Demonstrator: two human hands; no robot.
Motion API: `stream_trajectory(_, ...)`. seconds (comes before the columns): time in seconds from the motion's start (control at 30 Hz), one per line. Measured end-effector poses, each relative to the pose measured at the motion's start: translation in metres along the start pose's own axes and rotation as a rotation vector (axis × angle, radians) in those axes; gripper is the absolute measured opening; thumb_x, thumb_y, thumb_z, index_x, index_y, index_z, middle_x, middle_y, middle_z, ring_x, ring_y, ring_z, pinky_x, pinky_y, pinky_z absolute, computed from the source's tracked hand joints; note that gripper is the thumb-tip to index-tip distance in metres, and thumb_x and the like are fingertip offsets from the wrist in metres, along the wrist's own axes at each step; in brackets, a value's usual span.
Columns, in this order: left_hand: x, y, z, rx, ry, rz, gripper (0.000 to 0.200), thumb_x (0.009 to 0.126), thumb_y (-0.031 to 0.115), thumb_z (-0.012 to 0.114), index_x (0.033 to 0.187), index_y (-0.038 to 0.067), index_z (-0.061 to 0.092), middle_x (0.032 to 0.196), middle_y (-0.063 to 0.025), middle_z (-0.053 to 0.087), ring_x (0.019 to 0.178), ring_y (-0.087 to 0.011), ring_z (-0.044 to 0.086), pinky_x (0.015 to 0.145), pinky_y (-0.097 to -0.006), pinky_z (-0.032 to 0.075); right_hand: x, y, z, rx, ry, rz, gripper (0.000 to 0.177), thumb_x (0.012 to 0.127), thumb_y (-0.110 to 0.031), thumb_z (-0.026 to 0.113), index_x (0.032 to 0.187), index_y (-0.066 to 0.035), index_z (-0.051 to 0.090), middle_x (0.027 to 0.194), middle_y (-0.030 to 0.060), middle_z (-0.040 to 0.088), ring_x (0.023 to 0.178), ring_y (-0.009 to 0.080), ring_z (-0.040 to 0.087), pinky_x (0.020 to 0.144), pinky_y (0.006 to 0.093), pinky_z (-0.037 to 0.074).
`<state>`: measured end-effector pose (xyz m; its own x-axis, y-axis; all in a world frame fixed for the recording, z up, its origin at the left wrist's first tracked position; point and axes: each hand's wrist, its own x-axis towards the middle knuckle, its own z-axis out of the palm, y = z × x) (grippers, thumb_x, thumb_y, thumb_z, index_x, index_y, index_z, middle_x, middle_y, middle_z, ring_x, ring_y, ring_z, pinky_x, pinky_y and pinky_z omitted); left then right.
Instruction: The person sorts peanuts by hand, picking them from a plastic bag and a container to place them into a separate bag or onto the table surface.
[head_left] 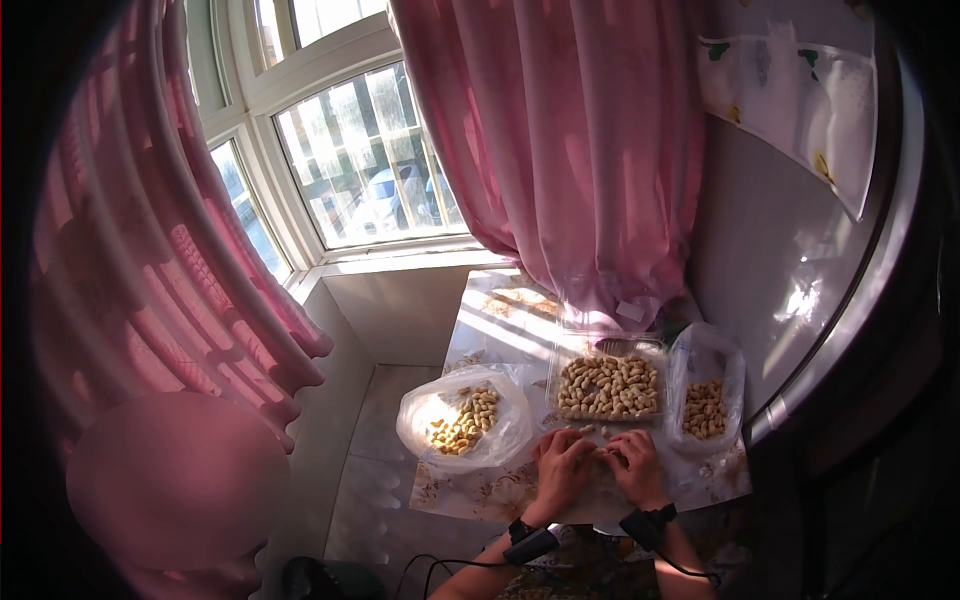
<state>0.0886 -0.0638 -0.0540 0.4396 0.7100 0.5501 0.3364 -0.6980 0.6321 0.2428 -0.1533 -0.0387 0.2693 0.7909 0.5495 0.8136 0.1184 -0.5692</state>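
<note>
My left hand (564, 468) and my right hand (634, 464) meet over the front of the table, fingers curled together around something too small to make out. Just beyond them a few loose peanuts (588, 429) lie on the tabletop. Behind the hands stands a clear plastic box (662, 412) full of unshelled peanuts (607, 386). To the left is a bowl lined with a plastic bag (508, 432), holding peanuts (474, 415). A second bag-lined container (683, 363) on the right also holds peanuts (704, 408).
The table (456, 500) has a floral top and stands by a window (368, 160). Pink curtains (560, 130) hang behind it and at the left. Black cables (425, 558) run from the wrist bands. A dark round object (305, 580) is on the floor at lower left.
</note>
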Motion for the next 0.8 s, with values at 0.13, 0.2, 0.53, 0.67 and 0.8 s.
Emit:
stream_trajectory(0.13,0.001,0.001,-0.001,-0.005,0.006,0.004,0.018,0.083,0.017,0.08,0.1,0.016,0.078,0.118,-0.0042,0.068,0.122,-0.0296,0.058,0.102,-0.045,0.04,0.0,0.0,0.0,0.003,-0.002,0.001,0.015,0.086,-0.015,0.08,0.096,-0.007,0.073,0.105,0.0079,0.069,0.106,0.0316,0.061,0.093,0.0439,0.052)
stream_trajectory(0.2,0.001,0.003,-0.002,-0.006,0.008,0.002,0.017,0.083,0.016,0.08,0.1,0.016,0.078,0.117,-0.004,0.068,0.121,-0.0297,0.058,0.102,-0.0448,0.04,0.0,0.0,0.001,0.004,0.0,0.006,0.015,0.086,-0.015,0.08,0.096,-0.007,0.073,0.105,0.0079,0.069,0.106,0.0317,0.061,0.093,0.0438,0.052)
stream_trajectory(0.53,0.002,0.005,-0.002,-0.027,0.036,0.012,0.018,0.082,0.012,0.077,0.099,0.016,0.076,0.116,-0.0051,0.068,0.119,-0.031,0.059,0.099,-0.0461,0.04,0.001,-0.004,-0.003,0.028,-0.021,0.03,0.014,0.085,-0.011,0.079,0.096,-0.006,0.072,0.104,0.0085,0.069,0.105,0.0323,0.062,0.093,0.044,0.051)
stream_trajectory(0.67,0.004,0.008,-0.001,-0.065,0.049,-0.031,0.016,0.084,0.013,0.078,0.1,0.015,0.077,0.112,-0.0039,0.068,0.118,-0.0294,0.059,0.1,-0.0443,0.041,0.001,-0.009,-0.004,0.038,0.044,0.021,0.015,0.086,-0.011,0.078,0.099,-0.006,0.071,0.103,0.009,0.069,0.106,0.0325,0.062,0.093,0.0438,0.051)
stream_trajectory(0.8,0.006,0.009,-0.002,-0.067,0.068,-0.012,0.016,0.085,0.012,0.075,0.101,0.014,0.074,0.112,-0.0043,0.068,0.114,-0.0304,0.06,0.098,-0.0441,0.041,0.01,-0.021,-0.014,0.061,0.197,-0.034,0.016,0.088,-0.011,0.078,0.102,-0.006,0.07,0.103,0.0097,0.069,0.107,0.0326,0.062,0.094,0.0439,0.051)
